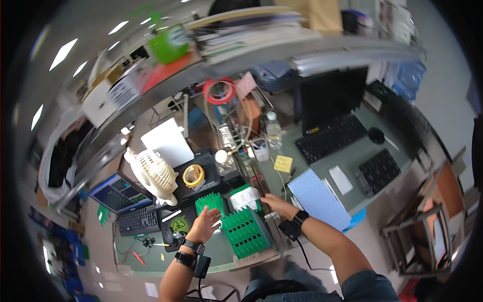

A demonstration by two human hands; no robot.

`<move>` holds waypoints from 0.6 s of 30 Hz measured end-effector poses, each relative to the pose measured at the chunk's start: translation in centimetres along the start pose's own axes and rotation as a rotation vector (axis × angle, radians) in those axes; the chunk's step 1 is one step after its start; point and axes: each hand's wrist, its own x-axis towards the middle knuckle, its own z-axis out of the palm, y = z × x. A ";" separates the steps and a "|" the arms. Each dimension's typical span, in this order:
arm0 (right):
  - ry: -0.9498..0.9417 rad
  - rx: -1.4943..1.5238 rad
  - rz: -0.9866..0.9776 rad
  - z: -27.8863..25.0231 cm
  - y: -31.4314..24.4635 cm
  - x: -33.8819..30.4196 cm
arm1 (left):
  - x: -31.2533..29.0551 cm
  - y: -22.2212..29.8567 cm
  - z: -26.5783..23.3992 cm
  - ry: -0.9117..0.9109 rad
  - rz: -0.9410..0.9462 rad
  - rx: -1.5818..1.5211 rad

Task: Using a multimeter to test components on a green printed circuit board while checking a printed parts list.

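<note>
The left hand (204, 225), grip wide, and right hand (279, 205), grip unclear, flank a boxy, slotted green rack (245, 233).

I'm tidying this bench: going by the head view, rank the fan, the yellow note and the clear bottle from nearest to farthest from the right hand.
From the right hand:
1. Yellow note, just beyond it, almost straight ahead.
2. Clear bottle, farther back, past the note.
3. Fan, farthest, off to the left.
</note>
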 end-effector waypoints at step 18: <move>-0.011 -0.249 0.221 0.6 0.3 8.1 | 10.5 0.7 2.4 -0.172 -0.187 -0.027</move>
